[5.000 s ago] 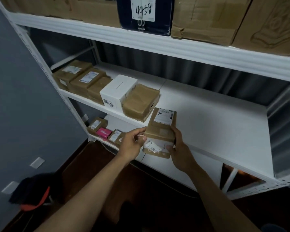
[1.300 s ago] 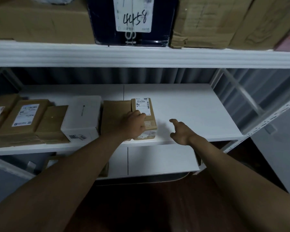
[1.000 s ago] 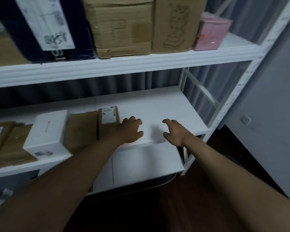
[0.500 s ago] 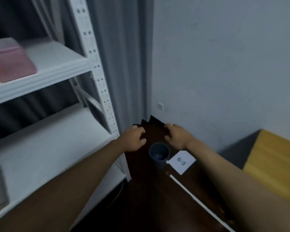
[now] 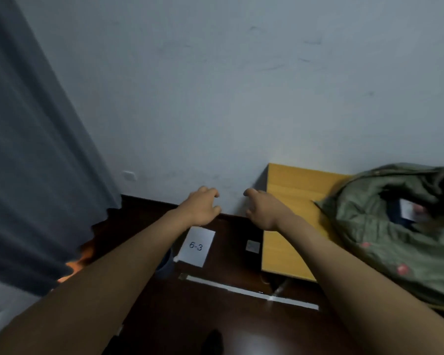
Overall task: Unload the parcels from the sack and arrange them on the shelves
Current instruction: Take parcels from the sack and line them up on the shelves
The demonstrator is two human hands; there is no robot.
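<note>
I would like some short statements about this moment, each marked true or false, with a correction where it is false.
1. Both hands hold nothing. True: the left hand and the right hand hang in the air with loosely curled fingers.
2. The olive-green fabric sack lies on the dark floor. False: it rests on the yellow wooden table.
3. The white paper sheet on the floor reads "6-3". True.
4. The right hand's grip is already inside the sack. False: it is apart from the sack, to its left.
5. A grey curtain hangs at the left. True.
</note>
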